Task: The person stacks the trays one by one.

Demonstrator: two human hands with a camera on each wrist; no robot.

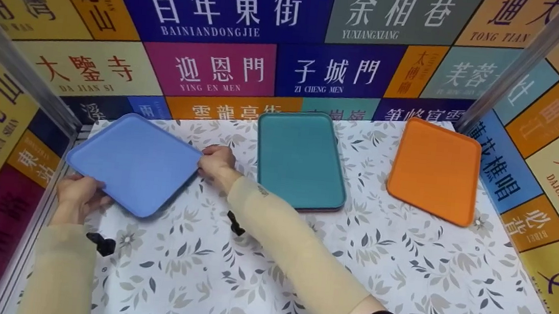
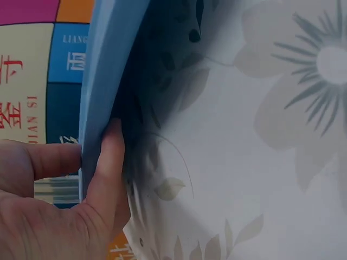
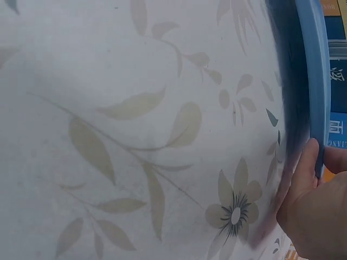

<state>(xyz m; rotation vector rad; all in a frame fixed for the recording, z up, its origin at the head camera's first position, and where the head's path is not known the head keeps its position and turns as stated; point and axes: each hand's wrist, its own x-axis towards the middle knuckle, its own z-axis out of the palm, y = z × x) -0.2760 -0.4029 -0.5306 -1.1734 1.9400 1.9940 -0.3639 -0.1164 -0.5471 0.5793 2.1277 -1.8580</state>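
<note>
A blue rectangular tray [image 1: 135, 163] is held at a slant over the left part of the table, raised off the cloth. My left hand [image 1: 78, 196] pinches its near left edge, thumb on one face and fingers on the other; the left wrist view shows this grip on the tray's rim [image 2: 108, 81]. At the tray's right corner my right hand [image 1: 217, 162] pinches the rim, and in the right wrist view thumb and fingers close on the blue edge [image 3: 317, 81]. Right of that hand lies a teal tray [image 1: 302, 159], with another edge just showing beneath it.
An orange tray [image 1: 434, 172] lies at the right side of the table. White cloth with a leaf and flower print [image 1: 401, 281] covers the tabletop. Panels with Chinese lettering [image 1: 222, 8] stand behind and at both sides, with metal posts [image 1: 529, 63] at the corners.
</note>
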